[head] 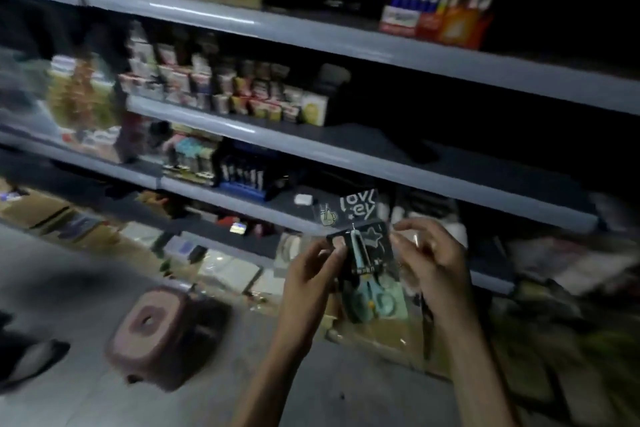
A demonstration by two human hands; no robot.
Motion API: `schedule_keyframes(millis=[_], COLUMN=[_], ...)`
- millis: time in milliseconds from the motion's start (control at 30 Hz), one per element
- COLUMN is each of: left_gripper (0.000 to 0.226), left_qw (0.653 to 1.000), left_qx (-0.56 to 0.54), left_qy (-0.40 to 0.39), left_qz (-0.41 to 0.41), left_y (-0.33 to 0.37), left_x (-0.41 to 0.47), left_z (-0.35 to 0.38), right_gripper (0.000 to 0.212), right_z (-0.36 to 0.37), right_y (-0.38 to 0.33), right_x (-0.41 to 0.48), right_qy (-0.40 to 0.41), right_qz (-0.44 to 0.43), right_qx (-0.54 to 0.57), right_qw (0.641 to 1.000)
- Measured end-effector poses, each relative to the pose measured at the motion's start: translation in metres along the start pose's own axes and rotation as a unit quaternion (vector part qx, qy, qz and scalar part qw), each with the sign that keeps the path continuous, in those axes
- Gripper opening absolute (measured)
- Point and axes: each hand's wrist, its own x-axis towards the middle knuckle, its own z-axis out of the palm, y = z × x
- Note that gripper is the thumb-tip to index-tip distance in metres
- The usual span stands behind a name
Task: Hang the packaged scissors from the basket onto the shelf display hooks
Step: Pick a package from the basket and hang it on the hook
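**Scissors pack held upright before the lower shelf**

The packaged scissors (363,253) is a clear sleeve with a black card bearing white lettering at the top. Inside sit pale blue scissors, blades up and ring handles down. It hangs tilted slightly, pinched at its left edge by the left hand (311,274) and at its right edge by the right hand (429,260).

scissors pack (363,260) between left hand (311,274) and right hand (433,256) | stool (162,333) on floor (86,406), left (shelves (346,152) behind)
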Motion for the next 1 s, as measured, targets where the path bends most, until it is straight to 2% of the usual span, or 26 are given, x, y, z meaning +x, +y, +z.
schedule_keyframes(millis=[100, 200, 333, 400, 467, 533, 633, 833, 1000], left_gripper=[0.023, 0.046, 0.033, 0.035, 0.034, 0.028, 0.013, 0.016, 0.015], left_qw=[0.996, 0.982, 0.956, 0.944, 0.936, 0.928, 0.931, 0.957, 0.973], left_qx=[-0.014, -0.03, -0.03, -0.025, -0.018, -0.008, -0.005, -0.053, -0.052], left_qy=[-0.086, -0.184, -0.291, -0.33, -0.351, -0.372, -0.365, -0.282, -0.223], left_qz=[-0.008, 0.001, 0.003, 0.013, 0.017, 0.018, 0.028, 0.051, 0.038], left_y=[-0.002, 0.003, 0.013, 0.014, 0.011, 0.009, 0.014, 0.005, -0.01], left_x=[0.017, 0.027, 0.021, 0.013, 0.009, 0.006, 0.002, -0.016, -0.028], left_z=[0.048, 0.099, 0.172, 0.207, 0.241, 0.275, 0.326, 0.435, 0.509], right_gripper=[0.02, 0.025, 0.017, 0.012, 0.006, 0.012, 0.017, 0.011, 0.009], right_z=[-0.045, -0.09, -0.156, -0.186, -0.215, -0.245, -0.296, -0.393, -0.46], right_y=[0.0, -0.007, -0.014, -0.013, -0.007, 0.001, 0.011, 0.033, 0.056], right_x=[-0.01, -0.025, -0.046, -0.053, -0.059, -0.063, -0.067, -0.065, -0.056], right_qy=[0.08, 0.148, 0.258, 0.303, 0.328, 0.345, 0.365, 0.369, 0.349], right_qz=[0.009, -0.004, -0.018, -0.024, -0.027, -0.028, -0.029, -0.004, 0.024], right_qx=[-0.023, -0.022, -0.028, -0.025, -0.02, -0.017, -0.003, 0.015, -0.007], right_qw=[0.997, 0.989, 0.965, 0.952, 0.944, 0.938, 0.931, 0.929, 0.937])
